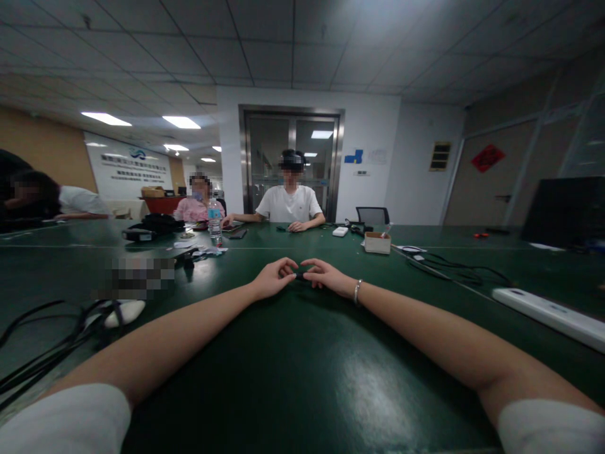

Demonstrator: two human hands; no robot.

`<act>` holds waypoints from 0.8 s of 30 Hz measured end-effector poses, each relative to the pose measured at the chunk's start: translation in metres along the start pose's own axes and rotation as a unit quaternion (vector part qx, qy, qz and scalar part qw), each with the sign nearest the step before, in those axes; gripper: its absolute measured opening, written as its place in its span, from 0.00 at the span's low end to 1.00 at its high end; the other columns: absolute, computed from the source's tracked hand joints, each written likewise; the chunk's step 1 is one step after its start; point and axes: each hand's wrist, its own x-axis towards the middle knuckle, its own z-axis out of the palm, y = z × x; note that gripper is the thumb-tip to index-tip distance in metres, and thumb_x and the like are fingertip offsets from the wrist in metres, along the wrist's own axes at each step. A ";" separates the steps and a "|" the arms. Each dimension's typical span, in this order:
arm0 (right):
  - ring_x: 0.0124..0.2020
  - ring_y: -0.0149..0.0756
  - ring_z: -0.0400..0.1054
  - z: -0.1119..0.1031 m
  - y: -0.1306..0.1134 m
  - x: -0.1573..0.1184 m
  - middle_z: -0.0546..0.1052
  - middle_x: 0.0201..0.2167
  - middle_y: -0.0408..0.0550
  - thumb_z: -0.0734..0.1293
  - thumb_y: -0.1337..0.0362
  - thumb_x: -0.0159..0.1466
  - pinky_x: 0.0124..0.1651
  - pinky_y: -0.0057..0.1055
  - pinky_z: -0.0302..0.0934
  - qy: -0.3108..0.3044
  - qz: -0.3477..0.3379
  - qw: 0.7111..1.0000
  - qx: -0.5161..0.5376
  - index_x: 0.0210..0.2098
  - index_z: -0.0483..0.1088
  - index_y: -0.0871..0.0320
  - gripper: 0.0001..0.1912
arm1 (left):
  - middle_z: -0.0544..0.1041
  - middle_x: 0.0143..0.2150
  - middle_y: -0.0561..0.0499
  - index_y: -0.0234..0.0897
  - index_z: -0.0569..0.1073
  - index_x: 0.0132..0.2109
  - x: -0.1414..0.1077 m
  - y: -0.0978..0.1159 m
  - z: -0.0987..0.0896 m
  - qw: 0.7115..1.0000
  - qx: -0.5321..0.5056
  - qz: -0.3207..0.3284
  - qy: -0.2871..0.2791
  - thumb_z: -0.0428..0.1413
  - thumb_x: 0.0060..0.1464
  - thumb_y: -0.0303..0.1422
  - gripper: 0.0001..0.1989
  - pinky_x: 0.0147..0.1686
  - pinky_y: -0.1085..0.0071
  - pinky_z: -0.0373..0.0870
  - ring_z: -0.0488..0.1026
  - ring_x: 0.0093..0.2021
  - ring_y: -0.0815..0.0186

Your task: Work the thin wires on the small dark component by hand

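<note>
Both hands meet over the green table (283, 378), in the middle of the head view. A small dark object (300, 276) lies between them, too small to name. My right hand (331, 277), with a silver bracelet at its wrist, has its curled fingers around the right part of this object. My left hand (275, 278) is curled from the other side, its fingertips at the object's left end. The two index fingers nearly touch above it.
A water bottle (215, 221), papers and a black bag (154, 227) are at the back left. Cables and a white mouse (125, 313) lie left. A small box (377, 243) and a white power strip (551, 315) are right. People sit across the table.
</note>
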 end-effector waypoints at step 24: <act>0.24 0.23 0.66 0.000 0.002 0.001 0.73 0.35 0.43 0.71 0.68 0.55 0.22 0.19 0.57 0.006 -0.009 1.000 0.020 0.51 0.65 0.56 0.25 | 0.71 0.32 0.52 0.36 0.70 0.46 0.000 -0.001 0.001 1.000 -0.018 -0.010 0.021 0.56 0.51 0.35 0.15 0.32 0.72 0.66 0.67 0.30 0.70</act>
